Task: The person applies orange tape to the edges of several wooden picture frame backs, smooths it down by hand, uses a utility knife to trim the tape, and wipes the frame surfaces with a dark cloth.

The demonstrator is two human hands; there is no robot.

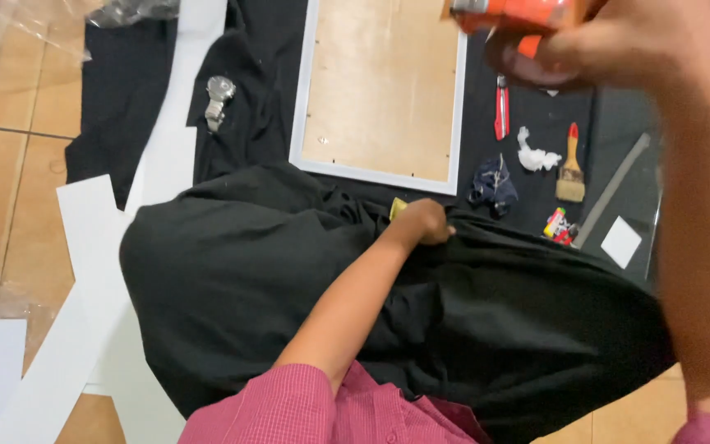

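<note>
Hands: R [610,45] grips orange tool [527,15].

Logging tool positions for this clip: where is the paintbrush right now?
In the head view the paintbrush lies on the black cloth, right of the white frame, between a crumpled white scrap and a grey ruler.

1. A wristwatch [218,100] lies at ten o'clock on the dark cloth [117,90].
2. A paintbrush [571,168], red cutter [501,107] and crumpled tissue [536,154] sit at two o'clock.
3. White board strips [92,238] lie at nine o'clock.
</note>
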